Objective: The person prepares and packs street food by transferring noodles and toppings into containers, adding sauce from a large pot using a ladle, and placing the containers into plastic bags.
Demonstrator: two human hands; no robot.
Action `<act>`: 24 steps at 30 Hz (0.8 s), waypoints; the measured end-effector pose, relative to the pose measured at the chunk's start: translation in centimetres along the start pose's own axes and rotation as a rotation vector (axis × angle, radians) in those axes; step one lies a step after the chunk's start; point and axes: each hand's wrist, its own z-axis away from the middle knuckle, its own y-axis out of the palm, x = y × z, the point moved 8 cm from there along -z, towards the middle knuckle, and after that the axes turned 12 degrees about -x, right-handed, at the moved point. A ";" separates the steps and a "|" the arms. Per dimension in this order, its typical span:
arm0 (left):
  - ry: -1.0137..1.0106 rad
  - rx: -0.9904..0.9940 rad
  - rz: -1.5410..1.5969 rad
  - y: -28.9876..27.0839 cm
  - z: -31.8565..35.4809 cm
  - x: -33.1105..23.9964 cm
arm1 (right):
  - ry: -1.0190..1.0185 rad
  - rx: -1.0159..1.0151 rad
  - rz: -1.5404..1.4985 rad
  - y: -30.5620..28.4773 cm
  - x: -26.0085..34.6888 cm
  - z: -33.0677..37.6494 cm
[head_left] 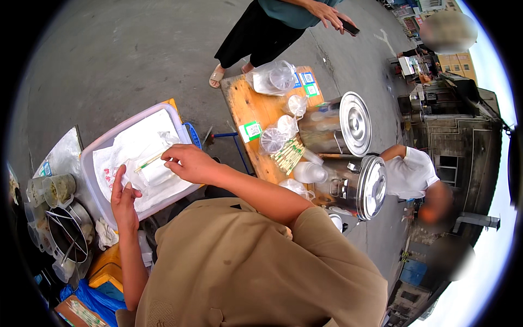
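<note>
My right hand (189, 163) reaches over a pale plastic tub (91, 173) lined with white cloth (111, 154). Its fingers pinch the end of a thin chopstick packet (148, 162) with green and white wrapping, which points left over the cloth. A bit of clear plastic (170, 138) shows beside these fingers. Near the tub's front left side my left hand (125, 199) is held up, empty, with its fingers and thumb apart. Red print marks the cloth by that hand.
Right of the tub, a wooden table (239, 103) bears clear cups (280, 76), bundled chopstick packets (289, 155) and two lidded steel pots (357, 124). At left stand a metal pot (68, 234) and tubs of food (59, 189). Beyond the table a person holds a phone (348, 27).
</note>
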 end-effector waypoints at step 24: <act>0.033 -0.118 -0.205 4.3 -0.3 -1.2 | 0.911 -1.342 0.205 -40.9 -38.4 14.4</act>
